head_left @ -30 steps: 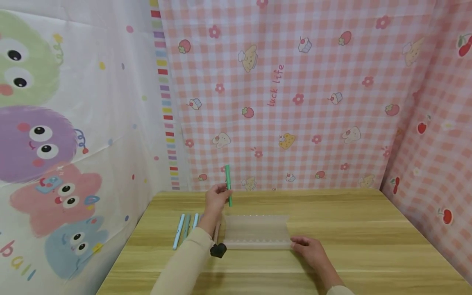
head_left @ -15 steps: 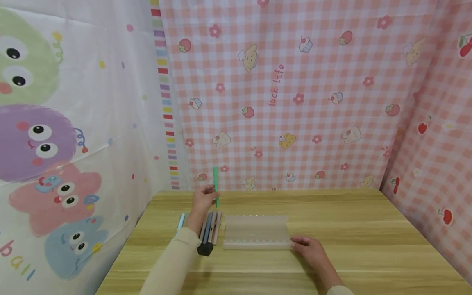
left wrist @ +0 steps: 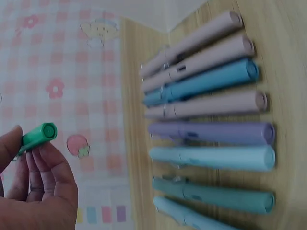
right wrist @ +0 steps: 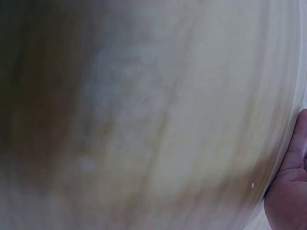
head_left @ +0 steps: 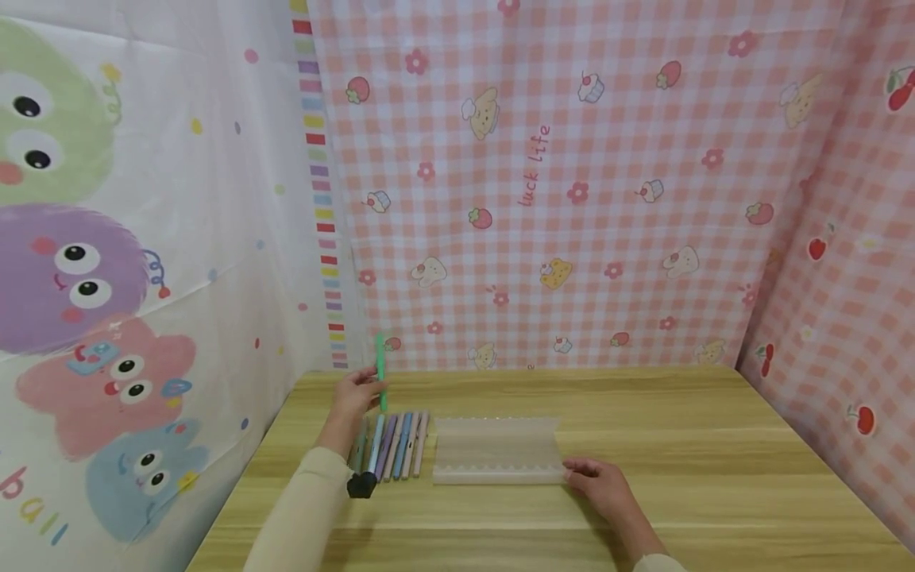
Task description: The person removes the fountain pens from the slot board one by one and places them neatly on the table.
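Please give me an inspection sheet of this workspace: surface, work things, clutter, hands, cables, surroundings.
Surface: light wooden table, bare at right.
Job's things: green plastic pen held upright; row of pastel pens lying side by side; translucent plastic pen case beside them.
Clutter: nothing seen.
Hands: left hand pinches the green pen above the row; right hand rests at the case's right edge.
Cables: nothing seen.
Surroundings: pink checked cloth behind; cartoon monster cloth left.

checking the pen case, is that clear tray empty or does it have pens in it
Empty: the clear tray shows only bare ridged plastic, and the pens lie in a row on the table to its left.
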A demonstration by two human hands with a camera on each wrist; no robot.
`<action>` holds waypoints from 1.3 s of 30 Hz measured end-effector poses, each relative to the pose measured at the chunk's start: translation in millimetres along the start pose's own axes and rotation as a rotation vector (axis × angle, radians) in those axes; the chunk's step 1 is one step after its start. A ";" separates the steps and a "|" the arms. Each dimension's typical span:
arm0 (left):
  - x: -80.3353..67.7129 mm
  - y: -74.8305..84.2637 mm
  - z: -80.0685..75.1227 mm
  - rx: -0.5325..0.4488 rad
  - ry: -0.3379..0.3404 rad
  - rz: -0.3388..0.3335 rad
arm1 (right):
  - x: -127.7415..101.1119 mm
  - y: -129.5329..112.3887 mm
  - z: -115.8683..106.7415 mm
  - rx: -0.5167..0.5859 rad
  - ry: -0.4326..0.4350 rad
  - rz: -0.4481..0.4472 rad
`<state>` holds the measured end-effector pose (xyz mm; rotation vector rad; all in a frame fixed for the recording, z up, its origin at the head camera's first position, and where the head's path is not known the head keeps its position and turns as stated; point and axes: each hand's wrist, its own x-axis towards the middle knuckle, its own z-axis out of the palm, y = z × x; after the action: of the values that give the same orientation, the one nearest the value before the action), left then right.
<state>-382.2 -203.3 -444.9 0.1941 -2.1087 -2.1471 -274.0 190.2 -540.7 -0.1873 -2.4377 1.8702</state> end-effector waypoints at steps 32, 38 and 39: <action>-15.4 -48.0 -118.2 0.070 -0.100 -0.187 | -1.7 -2.4 -0.4 -0.026 0.004 -0.016; -18.8 -54.2 -123.0 0.147 -0.085 -0.226 | -2.7 -4.5 -0.8 -0.034 0.003 -0.003; -18.9 -55.0 -123.3 0.158 -0.084 -0.229 | -2.8 -4.6 -0.9 -0.035 0.002 -0.001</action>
<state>-341.5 -320.1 -502.0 0.3851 -2.4128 -2.1406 -271.3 189.5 -536.0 -0.1893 -2.4707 1.8267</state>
